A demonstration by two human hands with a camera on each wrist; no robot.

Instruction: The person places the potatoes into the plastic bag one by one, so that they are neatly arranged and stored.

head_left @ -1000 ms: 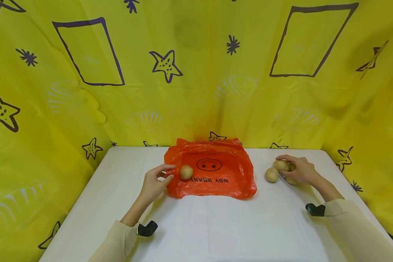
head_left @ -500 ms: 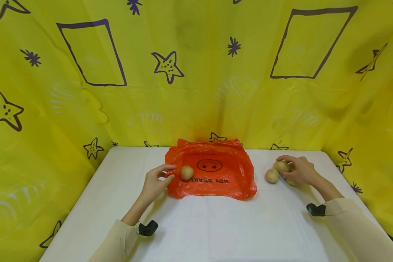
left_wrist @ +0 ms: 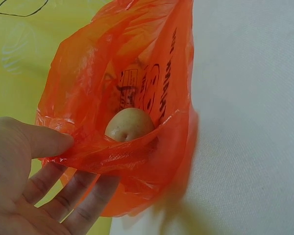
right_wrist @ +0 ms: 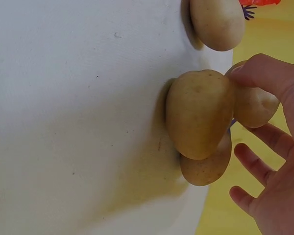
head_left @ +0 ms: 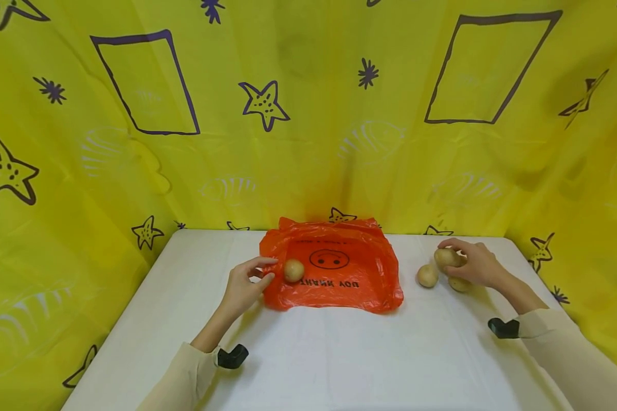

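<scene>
Right hand (head_left: 477, 265) and left hand (head_left: 247, 283) are both gripping something. Over at three o'clock from the red bag (head_left: 339, 299), the right thumb and fingertips are pinching a potato (head_left: 446, 258) – whether it is resting on the worktop (head_left: 329, 359) or hanging just clear of it, I cannot tell. A lone potato (head_left: 428, 275) is sitting near it at eight o'clock. In the right wrist view, a foremost potato (right_wrist: 200, 115) is partly covering the pinched one, and a lower potato (right_wrist: 205, 171) is peeking out at six o'clock from the foremost.

At the bag's nine o'clock edge, the left thumb and fingers are pinching the rim, thumb over the film and fingers beneath. A bagged potato (head_left: 293, 270) is lying inside, close to that same edge.

Several risks are showing, as I judge it. The right fingertips are gripping a smooth, rounded skin, so a slack pinch could be letting the potato slip. Its neighbours are crowding the palm, and a careless knuckle could be sending one rolling across the worktop. On the bag side, the film is looking thin: a hard tug could be tearing it or dragging everything along – while a loosened hold could be letting the rim sag over the mouth.
</scene>
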